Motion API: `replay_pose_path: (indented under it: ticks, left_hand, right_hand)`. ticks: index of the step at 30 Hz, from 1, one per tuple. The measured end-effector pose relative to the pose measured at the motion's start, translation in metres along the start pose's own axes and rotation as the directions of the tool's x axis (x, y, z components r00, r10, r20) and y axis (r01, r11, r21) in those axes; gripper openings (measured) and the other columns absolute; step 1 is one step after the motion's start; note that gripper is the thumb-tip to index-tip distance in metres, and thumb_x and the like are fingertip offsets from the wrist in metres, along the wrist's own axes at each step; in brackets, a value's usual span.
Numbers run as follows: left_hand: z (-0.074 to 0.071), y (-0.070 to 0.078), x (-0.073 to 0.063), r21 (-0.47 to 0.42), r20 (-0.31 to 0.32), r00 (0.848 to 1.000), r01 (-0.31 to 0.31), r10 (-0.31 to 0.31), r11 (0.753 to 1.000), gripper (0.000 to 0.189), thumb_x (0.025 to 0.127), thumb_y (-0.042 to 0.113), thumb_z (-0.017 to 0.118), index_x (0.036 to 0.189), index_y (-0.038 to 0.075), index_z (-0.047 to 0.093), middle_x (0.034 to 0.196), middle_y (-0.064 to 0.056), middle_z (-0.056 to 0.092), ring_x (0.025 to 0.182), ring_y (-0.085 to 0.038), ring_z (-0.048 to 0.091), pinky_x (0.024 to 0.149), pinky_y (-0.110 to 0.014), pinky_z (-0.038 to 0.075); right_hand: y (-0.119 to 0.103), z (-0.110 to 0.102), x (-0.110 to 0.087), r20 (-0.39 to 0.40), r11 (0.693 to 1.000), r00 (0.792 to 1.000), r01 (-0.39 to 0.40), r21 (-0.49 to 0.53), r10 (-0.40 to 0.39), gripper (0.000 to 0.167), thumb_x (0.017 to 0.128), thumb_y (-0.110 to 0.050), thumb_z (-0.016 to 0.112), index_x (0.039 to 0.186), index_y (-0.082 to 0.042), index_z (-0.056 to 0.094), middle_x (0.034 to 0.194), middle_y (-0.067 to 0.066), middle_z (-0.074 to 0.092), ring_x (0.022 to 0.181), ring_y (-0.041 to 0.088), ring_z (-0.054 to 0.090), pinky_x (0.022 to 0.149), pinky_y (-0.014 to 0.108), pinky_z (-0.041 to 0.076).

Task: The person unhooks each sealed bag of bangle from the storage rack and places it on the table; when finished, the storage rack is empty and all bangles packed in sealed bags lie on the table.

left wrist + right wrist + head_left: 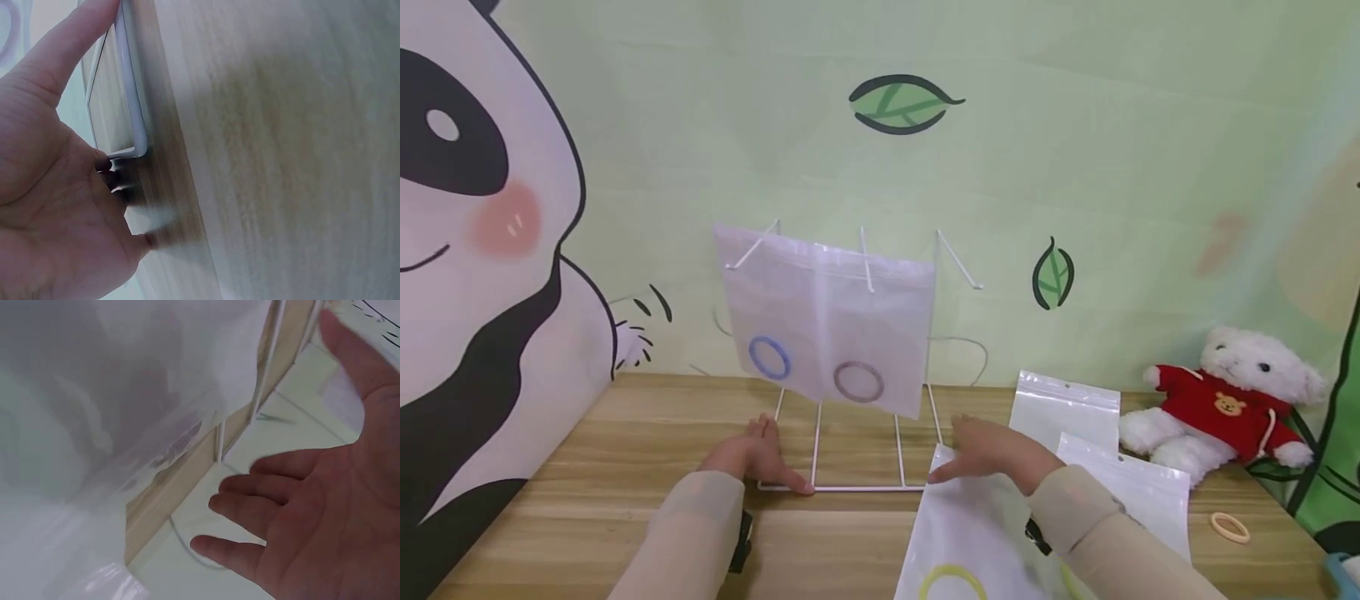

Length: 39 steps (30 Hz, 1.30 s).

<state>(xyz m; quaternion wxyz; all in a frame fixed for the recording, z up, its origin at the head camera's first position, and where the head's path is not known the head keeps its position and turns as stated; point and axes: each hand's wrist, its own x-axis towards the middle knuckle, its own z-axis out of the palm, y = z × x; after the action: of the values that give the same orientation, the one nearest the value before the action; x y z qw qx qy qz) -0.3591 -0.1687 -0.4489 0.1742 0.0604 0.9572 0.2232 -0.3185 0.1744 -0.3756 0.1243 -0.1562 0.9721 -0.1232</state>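
Note:
A white wire rack (865, 488) stands on the wooden table, its hooks pointing forward. White zip bags (880, 317) hang from its left and middle hooks, with a blue ring (770, 357) and a greyish ring (859, 382) showing at their fronts. My left hand (766, 457) is at the base's left corner; its thumb lies along the front bar, fingers extended past the side (62, 181). At the base's right end is my right hand (988, 450), fingers spread, palm bare (325, 500). A white bag (955, 517) with a yellow ring lies beneath it, covering that corner.
More white zip bags (1063, 408) lie on the table to the right. Beyond them sits a white teddy bear (1232, 400) in a red sweater. A peach-coloured ring (1229, 527) lies near the right edge. A printed cloth backdrop (760, 108) rises behind the table.

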Motion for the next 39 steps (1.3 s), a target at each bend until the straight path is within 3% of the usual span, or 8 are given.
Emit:
replay_pose_path:
  ticks: [5,10,14,19,29,32,35,39]
  left_hand:
    - [0.001,-0.004,0.003,0.005,-0.023,1.000,-0.005,0.005,1.000,0.155,0.049,0.078,0.082,0.152,-0.013,0.010,0.160,-0.033,0.005,0.148,-0.045,0.004,0.119,-0.055,0.012]
    - [0.003,-0.005,0.003,0.009,-0.035,0.999,-0.013,0.013,1.000,0.155,0.048,0.078,0.082,0.152,-0.014,0.012,0.159,-0.033,0.006,0.148,-0.046,0.005,0.119,-0.054,0.012]
    - [0.006,-0.003,0.001,0.003,-0.054,0.998,-0.019,0.019,1.000,0.154,0.049,0.076,0.083,0.150,-0.016,0.014,0.158,-0.035,0.009,0.147,-0.047,0.007,0.119,-0.056,0.013]
    - [0.004,0.000,-0.003,0.006,-0.053,0.998,-0.018,0.018,1.000,0.151,0.052,0.073,0.084,0.150,-0.017,0.014,0.158,-0.036,0.009,0.147,-0.048,0.008,0.119,-0.055,0.013]
    - [-0.004,0.004,-0.014,-0.008,-0.062,0.996,-0.057,0.056,0.998,0.142,0.058,0.070,0.084,0.152,-0.012,0.015,0.156,-0.038,0.011,0.146,-0.050,0.009,0.117,-0.060,0.015]
    - [-0.010,0.010,-0.025,-0.042,-0.056,0.995,-0.088,0.086,0.995,0.130,0.070,0.065,0.079,0.154,-0.009,0.013,0.155,-0.039,0.013,0.145,-0.053,0.009,0.116,-0.063,0.013]
    - [-0.021,0.024,-0.040,-0.050,-0.081,0.990,-0.121,0.117,0.991,0.105,0.085,0.057,0.069,0.153,-0.008,0.023,0.153,-0.039,0.022,0.141,-0.057,0.015,0.113,-0.067,0.016]
    - [-0.041,0.054,-0.056,-0.083,-0.187,0.961,-0.221,0.203,0.972,0.064,0.099,0.043,0.056,0.142,-0.003,0.046,0.140,-0.032,0.048,0.130,-0.052,0.043,0.105,-0.062,0.036]
  right_hand:
    - [-0.010,0.007,0.025,0.017,1.000,1.000,0.006,0.011,-0.006,0.119,0.073,-0.057,0.080,0.155,0.005,0.021,0.154,0.038,0.022,0.144,0.053,0.016,0.114,0.062,0.022]
    - [-0.010,0.016,0.037,0.042,0.998,0.998,-0.051,-0.033,0.052,0.124,0.066,-0.063,0.082,0.150,0.009,0.027,0.152,0.036,0.027,0.144,0.048,0.023,0.113,0.059,0.027]
    - [-0.008,0.015,0.036,0.031,0.993,0.997,-0.070,-0.099,0.074,0.112,0.063,-0.064,0.083,0.136,0.012,0.047,0.138,0.030,0.050,0.131,0.043,0.046,0.107,0.053,0.040]
    - [-0.014,0.007,0.030,0.017,0.980,0.992,-0.117,-0.159,0.121,0.085,0.057,-0.066,0.084,0.111,-0.003,0.068,0.106,0.010,0.068,0.096,0.027,0.063,0.086,0.046,0.053]
    - [-0.035,-0.003,0.024,-0.011,0.972,0.985,-0.170,-0.162,0.171,0.082,0.055,-0.057,0.090,0.115,-0.006,0.067,0.115,0.009,0.068,0.107,0.029,0.063,0.093,0.042,0.051]
    - [-0.035,-0.002,0.024,-0.014,0.972,0.985,-0.172,-0.159,0.172,0.082,0.055,-0.058,0.090,0.115,-0.006,0.068,0.115,0.009,0.068,0.106,0.028,0.063,0.093,0.041,0.051]
    - [-0.034,0.000,0.025,-0.023,0.974,0.986,-0.165,-0.158,0.163,0.079,0.054,-0.059,0.090,0.110,-0.008,0.069,0.108,0.006,0.069,0.101,0.025,0.064,0.089,0.039,0.052]
    - [-0.032,0.000,0.025,-0.026,0.974,0.987,-0.163,-0.159,0.160,0.070,0.054,-0.059,0.090,0.099,-0.010,0.068,0.098,0.004,0.068,0.093,0.023,0.064,0.086,0.038,0.053]
